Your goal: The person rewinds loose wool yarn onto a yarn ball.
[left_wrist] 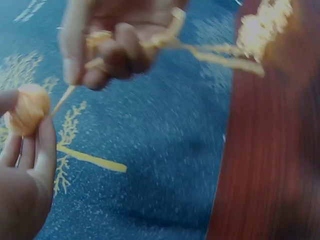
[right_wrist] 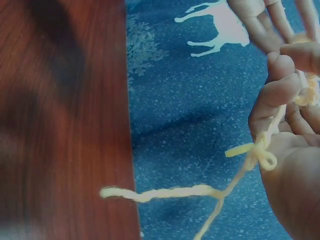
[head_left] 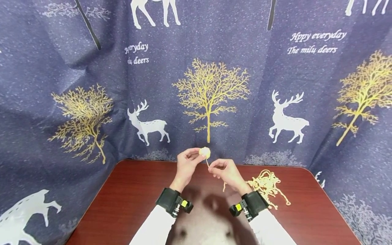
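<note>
- where's the ball (head_left: 204, 152) sitting?
- below centre in the head view; your left hand (head_left: 186, 165) is gripping it.
- and your right hand (head_left: 227, 172)?
- it's pinching yarn (head_left: 207, 163); the tangle (head_left: 265, 183) is lying lower right.

It looks like a small curtained-off recording nook; whether in a home or a lab, I can't tell. Creased blue cloth (head_left: 220, 37) closes in the front and both sides, printed with golden trees (head_left: 208, 102), white deer (head_left: 288, 117) and white lettering (head_left: 316, 42), like a household curtain. Before it stands a reddish wood-grain desk (head_left: 122, 204), and small black cameras (head_left: 235, 210) sit on wrist cuffs (head_left: 256, 203).
</note>
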Available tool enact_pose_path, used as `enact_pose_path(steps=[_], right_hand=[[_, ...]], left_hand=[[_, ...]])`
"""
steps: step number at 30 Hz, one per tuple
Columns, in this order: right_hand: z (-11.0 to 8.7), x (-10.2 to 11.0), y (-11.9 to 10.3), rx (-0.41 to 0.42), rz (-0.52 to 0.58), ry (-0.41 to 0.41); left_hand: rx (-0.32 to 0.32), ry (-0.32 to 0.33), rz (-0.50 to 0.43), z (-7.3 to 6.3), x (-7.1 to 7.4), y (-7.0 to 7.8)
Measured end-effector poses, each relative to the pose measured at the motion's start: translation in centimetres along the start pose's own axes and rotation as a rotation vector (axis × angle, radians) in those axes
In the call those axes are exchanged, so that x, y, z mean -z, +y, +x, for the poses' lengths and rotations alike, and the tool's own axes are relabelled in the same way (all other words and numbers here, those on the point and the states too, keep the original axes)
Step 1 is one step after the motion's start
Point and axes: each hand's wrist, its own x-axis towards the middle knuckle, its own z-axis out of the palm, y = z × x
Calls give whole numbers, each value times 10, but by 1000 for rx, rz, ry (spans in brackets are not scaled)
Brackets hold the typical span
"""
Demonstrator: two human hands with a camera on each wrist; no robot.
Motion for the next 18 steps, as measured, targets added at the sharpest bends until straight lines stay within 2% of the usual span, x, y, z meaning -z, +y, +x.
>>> enact_pose_path(steps=[5, 9, 11, 15, 18], right_hand=[[1, 2, -6, 25, -47, 5], [3, 7, -15, 30, -5, 2], [5, 10, -16, 18, 69, 6], [8, 15, -16, -30, 236, 23], [11, 19, -17, -63, 305, 36]], left_hand=[[-118, -12, 327, -4, 3, -12], [-131, -99, 475, -9, 4, -15], [-111, -169, 483, -11, 5, -15], [-55, -326, 434, -12, 8, -14], [-11, -457, 390, -11, 11, -11]])
